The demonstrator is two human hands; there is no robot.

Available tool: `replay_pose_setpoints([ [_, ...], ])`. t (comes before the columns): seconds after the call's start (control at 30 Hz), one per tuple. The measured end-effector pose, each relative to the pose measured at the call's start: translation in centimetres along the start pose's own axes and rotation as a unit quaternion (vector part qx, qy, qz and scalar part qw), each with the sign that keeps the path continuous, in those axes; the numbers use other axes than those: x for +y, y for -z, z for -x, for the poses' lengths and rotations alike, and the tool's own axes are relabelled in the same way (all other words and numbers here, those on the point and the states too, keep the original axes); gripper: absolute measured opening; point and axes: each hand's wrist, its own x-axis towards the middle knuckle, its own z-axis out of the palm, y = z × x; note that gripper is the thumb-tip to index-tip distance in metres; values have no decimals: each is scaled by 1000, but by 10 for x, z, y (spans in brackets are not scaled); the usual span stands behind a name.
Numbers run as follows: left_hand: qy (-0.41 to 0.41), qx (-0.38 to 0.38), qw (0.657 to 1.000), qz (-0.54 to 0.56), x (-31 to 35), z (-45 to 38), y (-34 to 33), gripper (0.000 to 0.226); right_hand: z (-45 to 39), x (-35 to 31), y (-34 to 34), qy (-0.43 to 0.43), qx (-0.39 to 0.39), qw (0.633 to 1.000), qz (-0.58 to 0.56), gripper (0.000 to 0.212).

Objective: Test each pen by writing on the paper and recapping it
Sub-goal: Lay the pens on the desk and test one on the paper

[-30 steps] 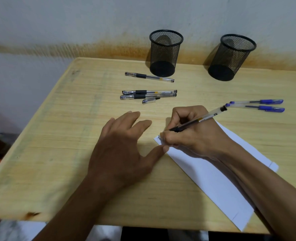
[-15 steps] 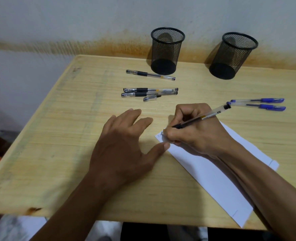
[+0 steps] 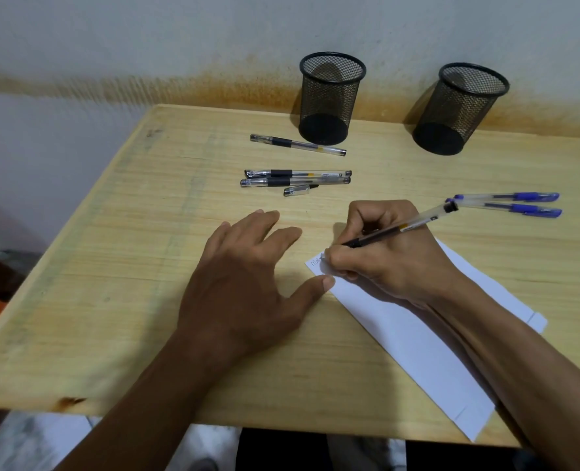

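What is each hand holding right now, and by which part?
The right hand pinches the uncapped pen low on its dark grip section, near the tip. The left hand holds nothing.

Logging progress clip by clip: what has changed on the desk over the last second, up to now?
Little. The right hand keeps its grip on the uncapped black-ink pen and has crept slightly rightward along the white paper sheet, leaving a few more written marks at the top corner. The left hand stays flat, thumb at the paper's edge. The loose clear cap, capped pens and mesh cups have not moved.
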Motion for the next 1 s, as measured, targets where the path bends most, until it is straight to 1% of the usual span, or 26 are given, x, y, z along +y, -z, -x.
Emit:
replay_pose_setpoints([
  [0.1,0,-2,1000,-5,0,0,0,74,1,0,0,-3,2,1000,-5,17],
  [0.43,-6,5,1000,-11,-1,1,-1,74,2,-1,-1,-6,20,1000,-6,21],
  [0.6,-10,8,1000,-13,-2,1,-2,74,3,-3,-3,-14,21,999,-38,23],
  [0.7,-16,13,1000,-14,-3,1,-4,73,2,-4,-1,-38,40,997,-62,24],
  [0.8,-25,34,999,-13,-5,2,-7,71,0,-7,4,-61,47,992,-98,28],
  [0.9,-31,46,998,-16,-6,6,-9,69,2,-9,6,-67,48,991,-105,23],
  [1.0,-24,25,999,-27,-4,6,-6,72,5,-9,6,-65,50,991,-107,14],
])
